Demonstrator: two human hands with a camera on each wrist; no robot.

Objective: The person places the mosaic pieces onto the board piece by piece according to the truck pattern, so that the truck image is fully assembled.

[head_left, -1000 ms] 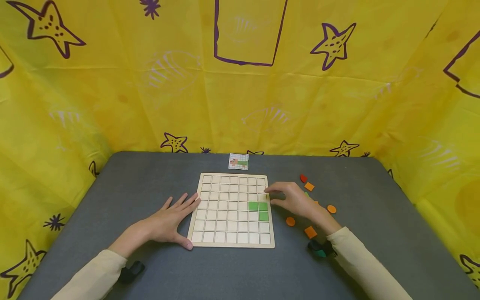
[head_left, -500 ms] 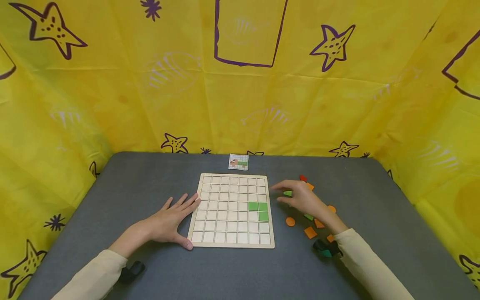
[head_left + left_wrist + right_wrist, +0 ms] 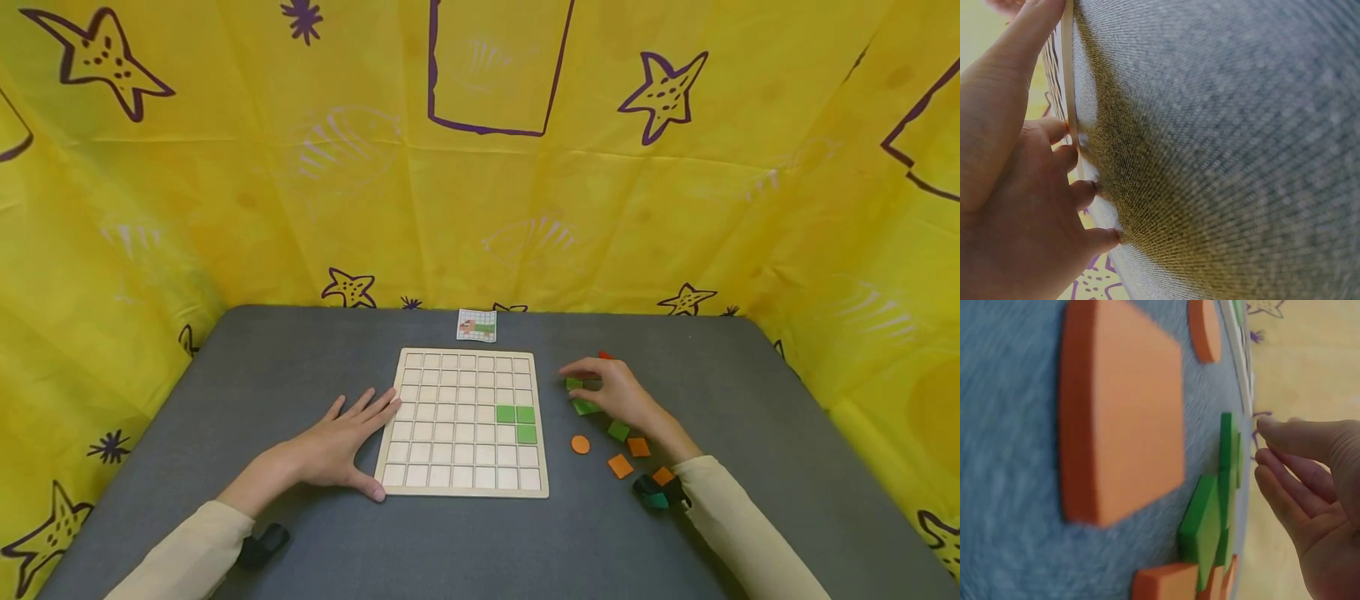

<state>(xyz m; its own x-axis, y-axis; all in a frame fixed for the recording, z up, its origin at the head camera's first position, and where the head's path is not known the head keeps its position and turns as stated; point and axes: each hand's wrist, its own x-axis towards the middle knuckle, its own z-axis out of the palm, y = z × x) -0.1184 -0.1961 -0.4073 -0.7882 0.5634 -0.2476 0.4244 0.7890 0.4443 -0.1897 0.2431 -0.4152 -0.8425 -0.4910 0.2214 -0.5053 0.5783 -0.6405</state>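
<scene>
A pale wooden grid board (image 3: 457, 492) lies mid-table, with three green squares (image 3: 527, 434) seated in cells at its right side. Fingers spread, my left hand (image 3: 330, 446) rests against the board's left edge; the left wrist view shows its fingertips and thumb along that edge. To the right of the board, my right hand (image 3: 622, 396) hovers over several green pieces (image 3: 587, 407), partly covering them. In the right wrist view that hand (image 3: 1319, 481) has bent fingers with a gap to the thumb, and nothing shows between them.
Several orange pieces (image 3: 620, 466) and an orange disc (image 3: 581, 445) lie right of the board. A red piece (image 3: 604, 355) shows behind the right hand. A small printed card (image 3: 477, 326) lies beyond the board. A yellow patterned cloth (image 3: 480, 183) hangs around the table.
My right hand has moved right, away from the board's right edge, to above the loose green pieces. The left hand stays in place. The green squares on the board are unchanged.
</scene>
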